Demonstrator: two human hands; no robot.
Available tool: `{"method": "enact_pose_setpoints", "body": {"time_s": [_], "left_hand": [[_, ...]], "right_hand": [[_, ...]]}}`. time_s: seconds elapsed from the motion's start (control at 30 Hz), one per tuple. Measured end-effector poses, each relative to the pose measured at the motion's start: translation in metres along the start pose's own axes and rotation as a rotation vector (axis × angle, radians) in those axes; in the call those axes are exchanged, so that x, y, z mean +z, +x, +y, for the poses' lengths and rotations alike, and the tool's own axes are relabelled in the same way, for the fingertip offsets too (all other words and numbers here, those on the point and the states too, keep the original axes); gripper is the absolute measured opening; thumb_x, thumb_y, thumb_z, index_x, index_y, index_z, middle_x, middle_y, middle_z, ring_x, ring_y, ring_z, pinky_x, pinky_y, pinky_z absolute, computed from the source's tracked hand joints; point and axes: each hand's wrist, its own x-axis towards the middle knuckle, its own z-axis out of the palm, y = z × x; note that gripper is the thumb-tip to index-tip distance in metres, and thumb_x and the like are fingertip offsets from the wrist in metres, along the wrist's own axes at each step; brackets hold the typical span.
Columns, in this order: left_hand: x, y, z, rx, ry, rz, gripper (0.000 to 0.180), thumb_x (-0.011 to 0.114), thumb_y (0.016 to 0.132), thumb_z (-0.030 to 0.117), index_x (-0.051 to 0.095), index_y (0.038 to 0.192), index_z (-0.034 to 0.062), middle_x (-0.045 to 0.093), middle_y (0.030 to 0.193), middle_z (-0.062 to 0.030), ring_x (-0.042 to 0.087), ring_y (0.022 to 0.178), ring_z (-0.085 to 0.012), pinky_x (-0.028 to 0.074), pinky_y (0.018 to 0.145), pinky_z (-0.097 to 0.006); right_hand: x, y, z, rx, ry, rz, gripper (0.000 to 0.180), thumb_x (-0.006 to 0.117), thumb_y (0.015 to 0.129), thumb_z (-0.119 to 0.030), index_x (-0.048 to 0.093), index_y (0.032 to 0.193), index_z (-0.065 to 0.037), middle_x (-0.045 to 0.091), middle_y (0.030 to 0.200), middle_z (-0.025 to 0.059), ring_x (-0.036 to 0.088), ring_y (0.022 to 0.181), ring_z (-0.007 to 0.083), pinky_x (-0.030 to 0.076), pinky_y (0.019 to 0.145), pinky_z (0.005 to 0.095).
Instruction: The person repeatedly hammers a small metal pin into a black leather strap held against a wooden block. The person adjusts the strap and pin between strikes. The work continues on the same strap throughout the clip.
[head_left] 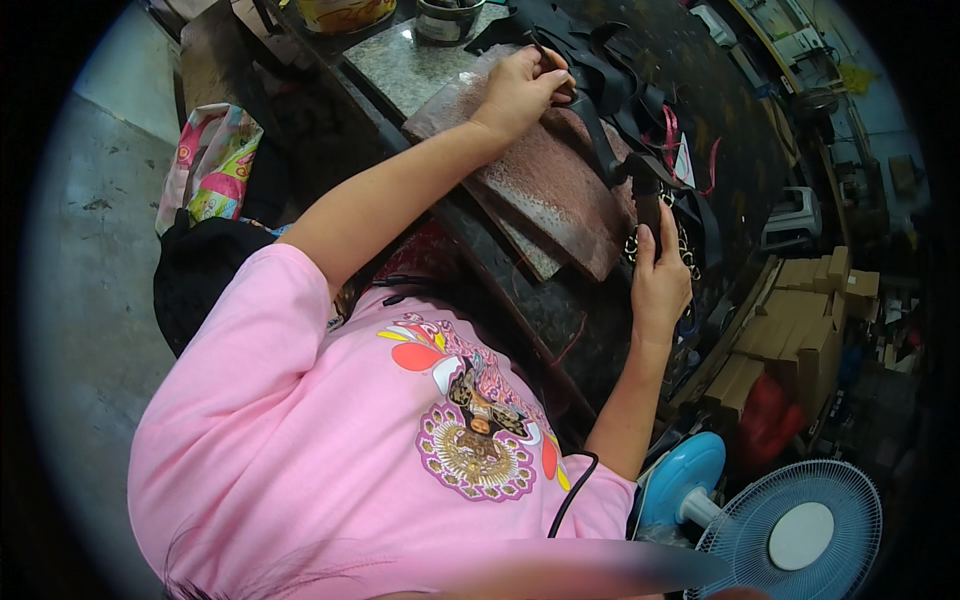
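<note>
My left hand is closed at the far end of a worn reddish-brown slab. Its fingers pinch a thin dark strip. At the slab's right edge, my right hand wraps round a dark, upright, strap-like piece; its exact kind is unclear. Several black straps lie in a tangled heap just beyond and right of my left hand. Metal chain shows beside the right hand's fingers.
A speckled grey slab lies on the dark workbench, with a small tub on it. Pink ribbon sits among the straps. Cardboard boxes and a blue fan stand at right. A colourful bag is at left.
</note>
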Motion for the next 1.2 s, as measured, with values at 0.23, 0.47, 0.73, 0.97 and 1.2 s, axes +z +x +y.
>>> {"method": "enact_pose_setpoints", "body": {"time_s": [0.23,0.47,0.73,0.97,1.2], "left_hand": [[0.018,0.003,-0.015,0.143,-0.137,0.137,0.006,0.062,0.093,0.005,0.062,0.098,0.0027,0.071,0.090,-0.0066,0.070,0.076,-0.0144,0.055,0.067,-0.026],[-0.010,0.042,0.050,0.230,0.199,0.293,0.008,0.065,0.092,0.008,0.063,0.093,-0.0005,0.067,0.081,-0.0049,0.063,0.076,-0.0085,0.052,0.069,-0.025],[0.032,-0.008,0.003,0.045,0.297,-0.521,0.011,0.065,0.093,0.006,0.063,0.102,0.0007,0.068,0.091,-0.0039,0.066,0.083,-0.0101,0.056,0.077,-0.025],[0.032,-0.011,-0.015,-0.093,0.244,-0.449,0.013,0.064,0.093,0.006,0.062,0.103,-0.0018,0.068,0.095,-0.0078,0.067,0.086,-0.0133,0.058,0.075,-0.027],[0.031,-0.013,-0.013,-0.082,0.258,-0.432,0.015,0.065,0.092,0.006,0.063,0.103,-0.0033,0.069,0.096,-0.0087,0.069,0.085,-0.0141,0.058,0.075,-0.025]], "right_hand": [[0.000,0.001,-0.009,0.014,-0.079,0.021,0.042,0.056,0.096,-0.041,0.053,0.138,-0.031,0.070,0.080,0.0156,0.069,0.074,0.0363,0.052,0.066,0.0457],[-0.002,0.001,-0.009,0.019,-0.065,-0.001,0.041,0.056,0.096,-0.041,0.054,0.136,-0.032,0.071,0.086,0.0151,0.069,0.077,0.0357,0.052,0.069,0.0459],[-0.003,0.000,-0.004,0.121,0.143,-0.065,0.042,0.056,0.097,-0.042,0.054,0.137,-0.032,0.071,0.094,0.0161,0.069,0.083,0.0361,0.051,0.073,0.0433],[-0.006,-0.010,0.001,0.171,0.085,-0.088,0.042,0.058,0.097,-0.039,0.055,0.138,-0.029,0.073,0.095,0.0103,0.069,0.080,0.0234,0.050,0.077,0.0360],[0.003,-0.012,0.008,0.100,0.110,-0.023,0.044,0.059,0.097,-0.038,0.055,0.139,-0.028,0.061,0.068,0.0043,0.055,0.056,0.0128,0.046,0.059,0.0313]]}}
